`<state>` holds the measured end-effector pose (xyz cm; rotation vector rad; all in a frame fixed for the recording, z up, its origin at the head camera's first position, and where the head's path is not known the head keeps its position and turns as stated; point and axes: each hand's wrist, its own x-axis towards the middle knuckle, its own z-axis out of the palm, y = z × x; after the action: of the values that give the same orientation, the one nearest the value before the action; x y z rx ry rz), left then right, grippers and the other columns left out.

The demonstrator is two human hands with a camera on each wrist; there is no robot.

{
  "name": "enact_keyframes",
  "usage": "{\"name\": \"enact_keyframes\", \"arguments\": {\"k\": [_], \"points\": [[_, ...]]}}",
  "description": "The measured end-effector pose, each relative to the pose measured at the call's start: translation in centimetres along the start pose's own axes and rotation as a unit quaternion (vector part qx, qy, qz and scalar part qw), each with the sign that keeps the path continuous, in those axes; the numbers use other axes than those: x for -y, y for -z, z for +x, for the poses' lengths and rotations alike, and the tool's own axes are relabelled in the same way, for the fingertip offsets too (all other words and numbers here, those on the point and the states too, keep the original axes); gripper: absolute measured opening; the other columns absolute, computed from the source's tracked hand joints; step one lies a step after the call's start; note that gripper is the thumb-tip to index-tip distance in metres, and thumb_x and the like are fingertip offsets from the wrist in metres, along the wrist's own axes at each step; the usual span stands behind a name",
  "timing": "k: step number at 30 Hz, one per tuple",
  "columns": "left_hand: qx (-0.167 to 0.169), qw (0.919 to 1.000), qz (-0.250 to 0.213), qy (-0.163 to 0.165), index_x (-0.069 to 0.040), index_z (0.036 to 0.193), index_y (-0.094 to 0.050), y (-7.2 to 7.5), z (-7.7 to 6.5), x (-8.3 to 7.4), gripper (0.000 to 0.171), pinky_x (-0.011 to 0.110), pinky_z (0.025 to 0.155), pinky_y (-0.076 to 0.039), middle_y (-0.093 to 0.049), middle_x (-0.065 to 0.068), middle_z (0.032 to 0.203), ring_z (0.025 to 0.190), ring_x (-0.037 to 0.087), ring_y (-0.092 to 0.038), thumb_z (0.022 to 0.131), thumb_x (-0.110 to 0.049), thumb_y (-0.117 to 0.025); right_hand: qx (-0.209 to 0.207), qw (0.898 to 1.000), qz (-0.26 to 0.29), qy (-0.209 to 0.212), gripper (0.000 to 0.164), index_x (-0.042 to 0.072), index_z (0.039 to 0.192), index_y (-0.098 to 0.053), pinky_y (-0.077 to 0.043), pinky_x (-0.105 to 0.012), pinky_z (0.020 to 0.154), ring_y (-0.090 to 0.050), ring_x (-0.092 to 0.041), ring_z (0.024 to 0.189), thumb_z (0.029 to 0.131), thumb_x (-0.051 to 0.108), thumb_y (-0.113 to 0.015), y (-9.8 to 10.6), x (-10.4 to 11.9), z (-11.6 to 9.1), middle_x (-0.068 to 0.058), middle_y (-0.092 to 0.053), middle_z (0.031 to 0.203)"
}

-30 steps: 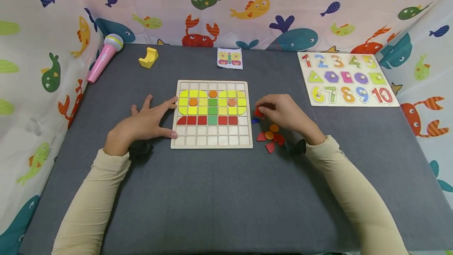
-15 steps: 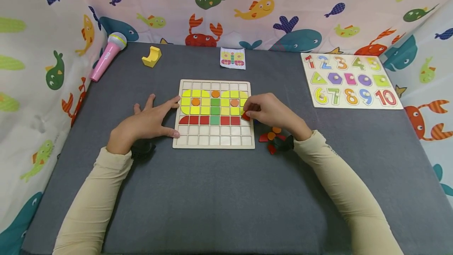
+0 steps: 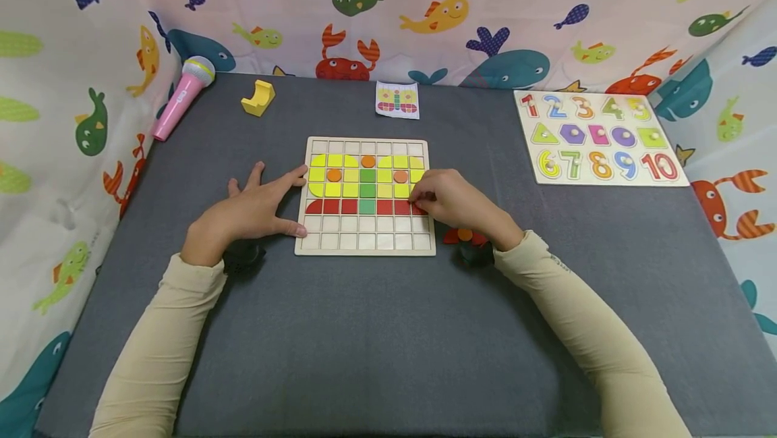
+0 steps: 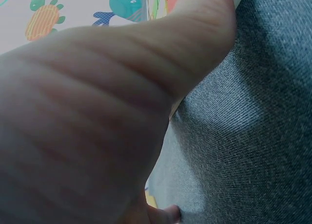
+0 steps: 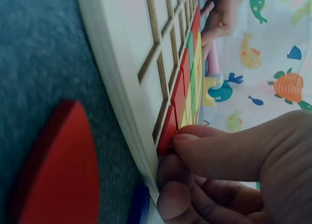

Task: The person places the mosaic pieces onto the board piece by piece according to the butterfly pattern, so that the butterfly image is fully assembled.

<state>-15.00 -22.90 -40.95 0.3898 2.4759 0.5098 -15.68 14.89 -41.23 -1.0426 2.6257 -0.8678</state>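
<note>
A wooden grid board (image 3: 364,243) lies on the table, with yellow, orange, green and red tiles filling its upper rows. My right hand (image 3: 460,200) pinches a red tile (image 5: 167,131) at the right end of the red row; in the right wrist view the tile lies at the board's rim cell, with thumb and fingertips on it. With fingers spread, my left hand (image 3: 245,212) steadies the board's left edge, index finger and thumb touching it. Loose red tiles (image 3: 450,237) and an orange disc (image 3: 465,234) sit under the right wrist, partly hidden. A blue tile (image 5: 139,205) lies beside the board.
Behind the board is a small picture card (image 3: 397,100) with a similar tile pattern. A number puzzle (image 3: 607,138) lies at the back right. A yellow block (image 3: 257,98) and a pink toy microphone (image 3: 183,99) are at the back left, before a printed curtain.
My right hand has carried a red tile from the loose pile leftward onto the board and lowered it at the right end of the red row. The left hand stays at the board's edge.
</note>
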Motion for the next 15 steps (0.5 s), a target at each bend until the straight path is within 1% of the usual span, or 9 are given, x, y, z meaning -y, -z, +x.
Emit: {"name": "enact_keyframes", "arguments": {"k": [2, 5, 9, 15], "points": [[0.001, 1.0000, -0.001, -0.002, -0.022, 0.174, -0.007, 0.0, 0.0, 0.0, 0.126, 0.089, 0.107, 0.007, -0.023, 0.018, 0.175, 0.154, 0.061, 0.015, 0.084, -0.059, -0.087, -0.007, 1.000, -0.009, 0.002, 0.015, 0.001, 0.102, -0.082, -0.056, -0.037, 0.077, -0.067, -0.021, 0.087, 0.096, -0.008, -0.072, -0.2, 0.1, -0.1, -0.009, -0.076, 0.100], [0.002, 1.0000, 0.001, -0.002, -0.021, 0.174, -0.007, 0.0, 0.0, -0.1, 0.126, 0.089, 0.107, 0.007, -0.023, 0.018, 0.175, 0.154, 0.061, 0.015, 0.085, -0.058, -0.087, -0.012, 1.000, -0.007, -0.006, 0.014, 0.002, 0.101, -0.082, -0.055, -0.037, 0.076, -0.066, -0.019, 0.083, 0.095, -0.007, -0.073, -0.2, 0.2, -0.3, -0.007, -0.076, 0.097], [0.002, 1.0000, 0.001, -0.001, -0.021, 0.174, -0.007, 0.0, -0.1, 0.0, 0.126, 0.089, 0.107, 0.007, -0.023, 0.019, 0.175, 0.154, 0.061, 0.015, 0.085, -0.057, -0.087, -0.012, 1.000, 0.012, -0.017, 0.012, 0.002, 0.103, -0.081, -0.057, -0.038, 0.077, -0.067, -0.017, 0.082, 0.096, -0.004, -0.075, 0.0, 0.3, -0.8, -0.006, -0.077, 0.096], [0.001, 1.0000, -0.001, -0.002, -0.021, 0.174, -0.007, 0.1, -0.1, -0.1, 0.124, 0.089, 0.107, 0.007, -0.023, 0.020, 0.175, 0.154, 0.061, 0.016, 0.086, -0.057, -0.087, -0.014, 0.999, 0.033, -0.017, 0.012, 0.001, 0.107, -0.080, -0.058, -0.038, 0.077, -0.068, -0.016, 0.085, 0.096, -0.002, -0.078, 0.6, 0.4, -2.4, -0.004, -0.076, 0.099]]}}
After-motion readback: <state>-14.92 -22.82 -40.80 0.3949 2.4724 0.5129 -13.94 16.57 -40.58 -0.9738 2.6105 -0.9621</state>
